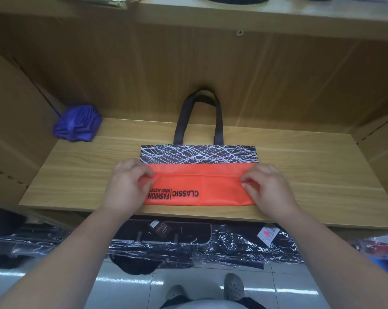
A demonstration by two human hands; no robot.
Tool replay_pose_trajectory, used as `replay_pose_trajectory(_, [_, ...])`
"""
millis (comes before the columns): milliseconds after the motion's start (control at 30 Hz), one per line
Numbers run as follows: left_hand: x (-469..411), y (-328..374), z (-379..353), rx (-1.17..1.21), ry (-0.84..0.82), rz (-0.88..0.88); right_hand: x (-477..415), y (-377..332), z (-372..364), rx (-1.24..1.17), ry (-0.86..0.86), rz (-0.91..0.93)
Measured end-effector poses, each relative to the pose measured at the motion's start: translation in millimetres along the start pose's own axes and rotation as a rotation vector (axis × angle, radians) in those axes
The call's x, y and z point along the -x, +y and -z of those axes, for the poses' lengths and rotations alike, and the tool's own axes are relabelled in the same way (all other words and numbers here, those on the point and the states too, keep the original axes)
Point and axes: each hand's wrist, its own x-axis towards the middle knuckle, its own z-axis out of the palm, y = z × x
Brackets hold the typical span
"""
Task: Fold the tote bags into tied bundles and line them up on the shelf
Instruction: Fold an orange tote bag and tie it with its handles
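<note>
An orange tote bag [199, 186] lies flat on the wooden shelf [311, 175], its lower part folded up over itself, with black print reading CLASSIC FASHION. Its top band is black with white scribbled lines, and its dark handles [198, 117] point toward the back wall. My left hand [128, 186] pinches the folded edge at the bag's left end. At the right end, my right hand [268, 186] pinches the same fold. A purple tied bundle [77, 123] sits at the back left corner of the shelf.
The shelf's front edge runs just under my wrists. Below it lie dark goods in shiny plastic wrap [210, 244]. Wooden side walls close the shelf at left and right. Another shelf board [255, 12] runs overhead. Tiled floor and my shoes show at the bottom.
</note>
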Motion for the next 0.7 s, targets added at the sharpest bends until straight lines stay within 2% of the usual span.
replay_pose_trajectory(67, [6.3, -1.2, -0.7, -0.008, -0.064, -0.135, 7.4, 6.6, -0.6, -0.050, -0.040, 0.076])
replay_pose_trajectory(133, [13.9, -6.2, 0.2, 0.000, -0.084, -0.185, 16.4, 15.6, 4.6, -0.113, -0.116, 0.059])
replay_pose_trajectory(233, [28.5, -13.4, 8.6, 0.043, -0.232, -0.147, 31.5, 28.6, 16.3, -0.090, -0.319, 0.050])
replay_pose_trajectory(300, [38.6, -18.3, 14.3, 0.059, -0.333, -0.152, 37.2, 31.0, 22.0, -0.101, -0.369, 0.070])
replay_pose_trajectory(367, [44.3, -18.3, 17.2, 0.111, -0.347, -0.148, 39.4, 29.1, 27.1, -0.171, -0.361, 0.047])
replay_pose_trajectory(500, [44.5, -5.4, 28.3, 0.300, -0.302, 0.043, 45.9, 23.4, 34.4, -0.222, -0.307, -0.006])
replay_pose_trajectory(567, [42.1, -1.6, 31.0, 0.393, -0.307, 0.169, 48.0, 20.3, 39.0, -0.281, -0.274, -0.101])
replay_pose_trajectory(700, [32.1, 0.4, 27.3, 0.513, -0.206, 0.374, 40.4, 7.8, 45.0, -0.413, -0.258, -0.247])
